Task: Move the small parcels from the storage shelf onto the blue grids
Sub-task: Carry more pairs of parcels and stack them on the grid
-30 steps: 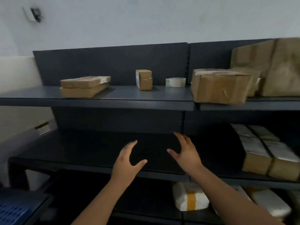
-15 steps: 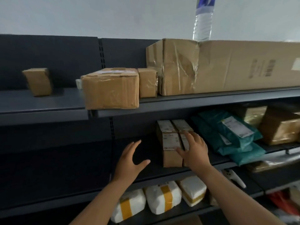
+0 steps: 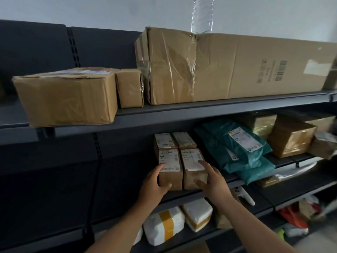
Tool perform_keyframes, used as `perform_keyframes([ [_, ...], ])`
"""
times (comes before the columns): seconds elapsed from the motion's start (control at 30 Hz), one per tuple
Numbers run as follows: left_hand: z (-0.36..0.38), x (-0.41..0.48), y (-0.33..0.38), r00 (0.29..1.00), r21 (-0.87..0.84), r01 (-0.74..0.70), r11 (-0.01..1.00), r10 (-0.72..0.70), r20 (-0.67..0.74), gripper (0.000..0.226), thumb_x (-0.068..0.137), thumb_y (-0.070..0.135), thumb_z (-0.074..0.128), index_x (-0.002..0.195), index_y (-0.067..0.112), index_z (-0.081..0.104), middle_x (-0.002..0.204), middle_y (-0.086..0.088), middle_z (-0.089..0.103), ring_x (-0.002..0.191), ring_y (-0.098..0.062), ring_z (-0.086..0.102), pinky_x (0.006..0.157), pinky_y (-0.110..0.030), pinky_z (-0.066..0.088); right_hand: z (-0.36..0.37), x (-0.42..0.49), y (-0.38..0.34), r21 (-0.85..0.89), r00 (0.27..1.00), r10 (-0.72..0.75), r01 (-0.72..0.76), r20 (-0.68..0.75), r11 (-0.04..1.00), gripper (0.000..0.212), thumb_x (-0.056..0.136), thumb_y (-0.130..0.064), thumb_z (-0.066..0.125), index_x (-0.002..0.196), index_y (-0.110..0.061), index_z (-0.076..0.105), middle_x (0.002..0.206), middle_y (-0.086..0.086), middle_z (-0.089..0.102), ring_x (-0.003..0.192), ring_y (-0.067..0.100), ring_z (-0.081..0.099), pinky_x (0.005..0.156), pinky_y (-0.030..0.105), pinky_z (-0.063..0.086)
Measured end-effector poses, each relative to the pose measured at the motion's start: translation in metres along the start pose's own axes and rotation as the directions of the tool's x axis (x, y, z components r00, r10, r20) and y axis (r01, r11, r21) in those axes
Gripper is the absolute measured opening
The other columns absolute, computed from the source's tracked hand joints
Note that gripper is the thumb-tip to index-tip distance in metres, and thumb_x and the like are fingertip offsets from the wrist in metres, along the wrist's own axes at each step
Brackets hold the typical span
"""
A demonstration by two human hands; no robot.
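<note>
Several small brown parcels with white labels stand in a block on the middle shelf (image 3: 209, 193). My left hand (image 3: 155, 185) grips the front left parcel (image 3: 170, 168), thumb on its front face and fingers on its left side. My right hand (image 3: 212, 179) grips the front right parcel (image 3: 193, 167), fingers over its top right edge and thumb on its front. Two more small parcels, the back left one (image 3: 165, 141) and the back right one (image 3: 184, 140), stand right behind them. No blue grid is in view.
Teal mailer bags (image 3: 242, 152) lie right of the parcels, brown boxes (image 3: 290, 137) beyond. The top shelf carries a medium box (image 3: 67, 97), a small box (image 3: 129, 88), a long carton (image 3: 237, 66) and a water bottle (image 3: 202, 15). White wrapped packs (image 3: 164, 225) lie on the lower shelf.
The view swung right along the shelf and closed in. Both hands moved from open air onto the two front small parcels and now grip them.
</note>
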State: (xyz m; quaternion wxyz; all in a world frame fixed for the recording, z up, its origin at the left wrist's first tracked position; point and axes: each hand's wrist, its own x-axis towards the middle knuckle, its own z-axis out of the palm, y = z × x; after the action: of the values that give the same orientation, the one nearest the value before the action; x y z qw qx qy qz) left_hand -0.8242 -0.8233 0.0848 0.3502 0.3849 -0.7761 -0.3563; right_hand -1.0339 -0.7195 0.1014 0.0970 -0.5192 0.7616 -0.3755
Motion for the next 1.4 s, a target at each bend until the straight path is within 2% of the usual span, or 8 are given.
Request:
perform_keyframes([
  [0.13,0.005,0.001,-0.003,0.999,-0.002,0.019,1.000,-0.019,-0.046,0.067,0.081,0.011,0.076,0.130,0.046,0.048,0.135,0.006,0.057,0.117,-0.008,0.056,0.091,-0.026,0.054,0.009,0.003,-0.003,-0.013,1.000,0.021,-0.022,-0.021,1.000,0.060,0.083,-0.020,0.069,0.128,-0.049,0.039,0.118,0.002,0.058,0.081,0.010,0.052,0.063,0.020,0.040],
  [0.33,0.000,-0.002,-0.007,0.994,-0.005,-0.004,1.000,0.003,-0.106,0.070,0.079,0.014,0.078,0.118,0.062,0.045,0.126,0.015,0.058,0.107,0.002,0.057,0.081,-0.011,0.052,0.013,0.004,-0.008,-0.023,0.998,-0.008,0.007,-0.065,1.000,0.059,0.084,-0.019,0.069,0.126,-0.049,0.041,0.122,0.001,0.054,0.085,0.010,0.051,0.069,0.026,0.045],
  [0.53,-0.032,-0.011,-0.005,0.978,-0.014,-0.019,1.000,0.016,-0.206,0.065,0.079,0.018,0.079,0.121,0.056,0.047,0.126,0.012,0.059,0.110,-0.005,0.060,0.085,-0.027,0.058,0.022,0.004,-0.041,-0.038,0.993,-0.089,0.086,-0.079,0.996,0.059,0.085,-0.024,0.069,0.128,-0.050,0.038,0.129,0.000,0.052,0.096,0.014,0.057,0.071,0.024,0.045],
  [0.8,-0.129,-0.049,-0.027,0.922,0.009,0.019,1.000,-0.014,-0.387,0.065,0.079,0.020,0.078,0.119,0.060,0.048,0.118,0.022,0.057,0.105,-0.001,0.061,0.080,-0.023,0.058,0.073,0.000,-0.133,-0.007,0.959,-0.280,0.280,-0.039,0.960,0.057,0.087,-0.029,0.067,0.131,-0.049,0.037,0.132,0.000,0.052,0.102,0.016,0.060,0.071,0.020,0.045],
  [0.9,-0.176,-0.077,-0.040,0.889,0.002,0.072,0.997,-0.063,-0.453,0.066,0.078,0.018,0.079,0.119,0.059,0.048,0.124,0.013,0.058,0.108,-0.005,0.061,0.082,-0.030,0.059,0.106,-0.010,-0.177,0.033,0.935,-0.356,0.355,0.008,0.934,0.059,0.087,-0.030,0.066,0.132,-0.051,0.035,0.132,0.001,0.051,0.101,0.016,0.060,0.071,0.019,0.046],
  [1.1,-0.278,-0.153,-0.064,0.777,0.051,0.207,0.977,-0.132,-0.615,0.065,0.076,0.024,0.081,0.122,0.055,0.048,0.127,0.010,0.058,0.111,-0.009,0.059,0.087,-0.035,0.057,0.181,-0.046,-0.275,0.174,0.874,-0.476,0.456,0.099,0.873,0.057,0.086,-0.027,0.069,0.134,-0.042,0.043,0.130,0.005,0.053,0.105,0.017,0.059,0.078,0.020,0.047],
  [1.27,-0.365,-0.242,-0.087,0.629,0.085,0.336,0.938,-0.156,-0.762,0.066,0.075,0.027,0.080,0.125,0.053,0.046,0.124,0.012,0.059,0.108,-0.009,0.059,0.086,-0.034,0.057,0.250,-0.099,-0.371,0.333,0.776,-0.607,0.534,0.173,0.777,0.057,0.085,-0.023,0.070,0.132,-0.041,0.046,0.132,0.007,0.051,0.106,0.018,0.059,0.085,0.026,0.052],
  [1.4,-0.428,-0.320,-0.099,0.464,0.057,0.443,0.895,-0.175,-0.868,0.063,0.074,0.029,0.080,0.123,0.052,0.047,0.125,0.014,0.058,0.108,-0.008,0.058,0.087,-0.033,0.055,0.305,-0.153,-0.445,0.460,0.694,-0.680,0.537,0.235,0.707,0.055,0.085,-0.024,0.070,0.130,-0.044,0.046,0.132,0.002,0.051,0.107,0.012,0.054,0.085,0.026,0.048],
])
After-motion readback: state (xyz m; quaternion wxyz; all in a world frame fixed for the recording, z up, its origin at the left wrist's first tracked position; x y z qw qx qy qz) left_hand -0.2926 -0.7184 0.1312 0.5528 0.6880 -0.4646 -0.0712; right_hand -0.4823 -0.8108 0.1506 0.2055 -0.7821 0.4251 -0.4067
